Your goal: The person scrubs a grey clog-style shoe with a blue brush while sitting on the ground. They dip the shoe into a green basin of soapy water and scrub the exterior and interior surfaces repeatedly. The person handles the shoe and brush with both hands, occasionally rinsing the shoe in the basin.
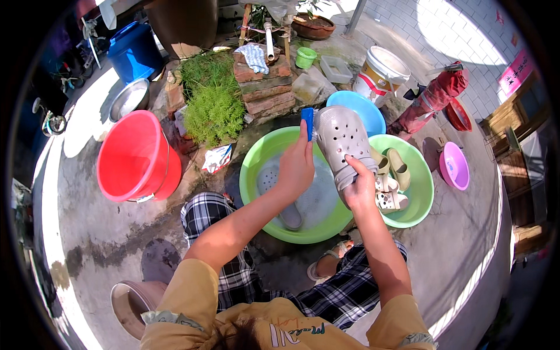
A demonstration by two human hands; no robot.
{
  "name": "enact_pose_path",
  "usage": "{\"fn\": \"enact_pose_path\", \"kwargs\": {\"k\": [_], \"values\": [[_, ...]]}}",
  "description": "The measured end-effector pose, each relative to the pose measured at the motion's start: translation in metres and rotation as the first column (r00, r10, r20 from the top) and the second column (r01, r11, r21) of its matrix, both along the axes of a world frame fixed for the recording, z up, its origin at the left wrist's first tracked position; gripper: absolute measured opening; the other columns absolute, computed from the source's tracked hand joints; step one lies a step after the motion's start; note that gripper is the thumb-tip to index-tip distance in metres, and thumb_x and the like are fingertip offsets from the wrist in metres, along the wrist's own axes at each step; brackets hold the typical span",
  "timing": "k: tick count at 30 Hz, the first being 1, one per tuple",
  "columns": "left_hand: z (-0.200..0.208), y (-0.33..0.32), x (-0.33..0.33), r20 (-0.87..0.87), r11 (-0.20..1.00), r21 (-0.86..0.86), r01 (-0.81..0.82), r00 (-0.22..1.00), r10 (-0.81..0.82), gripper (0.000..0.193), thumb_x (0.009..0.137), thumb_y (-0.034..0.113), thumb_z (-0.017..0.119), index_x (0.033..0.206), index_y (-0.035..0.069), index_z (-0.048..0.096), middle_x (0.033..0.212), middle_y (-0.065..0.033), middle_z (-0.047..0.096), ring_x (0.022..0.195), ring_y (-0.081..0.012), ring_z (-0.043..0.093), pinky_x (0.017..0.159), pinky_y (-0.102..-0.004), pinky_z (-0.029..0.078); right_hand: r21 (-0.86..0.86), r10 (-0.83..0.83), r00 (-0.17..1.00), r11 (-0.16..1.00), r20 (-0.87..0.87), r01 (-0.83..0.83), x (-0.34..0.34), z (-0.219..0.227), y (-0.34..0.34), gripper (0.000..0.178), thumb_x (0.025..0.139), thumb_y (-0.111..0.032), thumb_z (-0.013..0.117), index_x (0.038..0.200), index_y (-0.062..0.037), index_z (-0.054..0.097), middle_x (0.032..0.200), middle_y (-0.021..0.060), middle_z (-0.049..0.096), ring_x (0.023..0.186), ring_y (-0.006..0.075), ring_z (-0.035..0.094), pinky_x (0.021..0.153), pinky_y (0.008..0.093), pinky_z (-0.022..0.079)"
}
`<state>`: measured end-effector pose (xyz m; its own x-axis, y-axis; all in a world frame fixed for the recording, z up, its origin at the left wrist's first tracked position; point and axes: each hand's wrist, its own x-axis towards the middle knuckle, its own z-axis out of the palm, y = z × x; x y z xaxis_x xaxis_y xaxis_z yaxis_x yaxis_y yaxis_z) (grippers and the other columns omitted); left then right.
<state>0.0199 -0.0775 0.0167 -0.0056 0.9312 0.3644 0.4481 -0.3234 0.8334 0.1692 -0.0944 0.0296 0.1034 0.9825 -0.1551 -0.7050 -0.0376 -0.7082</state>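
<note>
My left hand [296, 162] is closed on a blue-backed scrub brush [307, 121], its bristle side against the toe edge of a grey clog [341, 137]. My right hand [360, 188] grips that clog by its heel, fingers partly hidden inside or behind it. The clog is tilted up above a green basin [251, 192] of sudsy water. A second grey clog [289, 214] lies partly in the suds at the basin's left, partly covered by my left forearm. Beside it, a lighter green basin [424, 195] holds olive slippers [399, 169] and white patterned slippers [392, 201].
A red bucket [131, 157] stands left, a beige bucket [125, 303] lower left. Behind the basins are a blue basin [373, 119], a white paint bucket [379, 73] and stacked bricks [265, 93]. A purple basin [455, 166] sits right. Plants [216, 111] grow behind the red bucket.
</note>
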Motion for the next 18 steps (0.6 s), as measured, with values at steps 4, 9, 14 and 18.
{"fn": "enact_pose_path", "kwargs": {"k": [4, 9, 14, 18], "values": [[-0.012, -0.017, 0.020, 0.010, 0.996, -0.066, 0.064, 0.998, -0.064, 0.056, 0.094, 0.016, 0.037, 0.142, 0.004, 0.012, 0.078, -0.0239, 0.057, 0.067, -0.0402, 0.056, 0.060, -0.0463, 0.042, 0.026, -0.069, 0.997, 0.997, 0.022, 0.068, -0.005, -0.003, 0.010, 0.050, 0.076, 0.008, 0.053, 0.125, 0.0042, 0.041, 0.117, 0.0165, 0.054, 0.104, 0.0282, 0.056, 0.090, 0.0384, 0.046], [-0.011, 0.008, 0.026, 0.108, 0.998, 0.065, -0.013, 0.994, 0.006, 0.056, 0.095, 0.016, 0.036, 0.143, 0.005, 0.008, 0.081, -0.0273, 0.058, 0.068, -0.0417, 0.056, 0.062, -0.0463, 0.042, 0.011, -0.154, 0.979, 0.988, 0.131, 0.154, -0.017, -0.017, 0.015, 0.047, 0.073, 0.009, 0.053, 0.120, 0.0049, 0.045, 0.111, 0.0154, 0.057, 0.099, 0.0285, 0.057, 0.085, 0.0381, 0.048], [-0.007, 0.006, 0.016, -0.025, 0.986, -0.119, 0.116, 0.992, -0.120, 0.058, 0.094, 0.014, 0.037, 0.142, 0.004, 0.007, 0.083, -0.0279, 0.057, 0.072, -0.0416, 0.056, 0.065, -0.0455, 0.044, 0.074, -0.247, 0.922, 0.969, 0.298, 0.235, -0.011, -0.022, 0.020, 0.049, 0.068, 0.010, 0.055, 0.116, 0.0072, 0.047, 0.111, 0.0135, 0.056, 0.097, 0.0244, 0.057, 0.085, 0.0336, 0.046], [-0.013, 0.014, 0.022, -0.121, 0.985, -0.084, 0.151, 0.980, -0.161, 0.058, 0.093, 0.014, 0.039, 0.142, 0.004, 0.010, 0.074, -0.0254, 0.058, 0.066, -0.0411, 0.057, 0.065, -0.0467, 0.044, 0.053, -0.169, 0.902, 0.986, 0.397, 0.161, -0.011, -0.031, 0.012, 0.048, 0.066, 0.010, 0.055, 0.113, 0.0077, 0.048, 0.108, 0.0130, 0.057, 0.096, 0.0228, 0.057, 0.083, 0.0318, 0.045]]}}
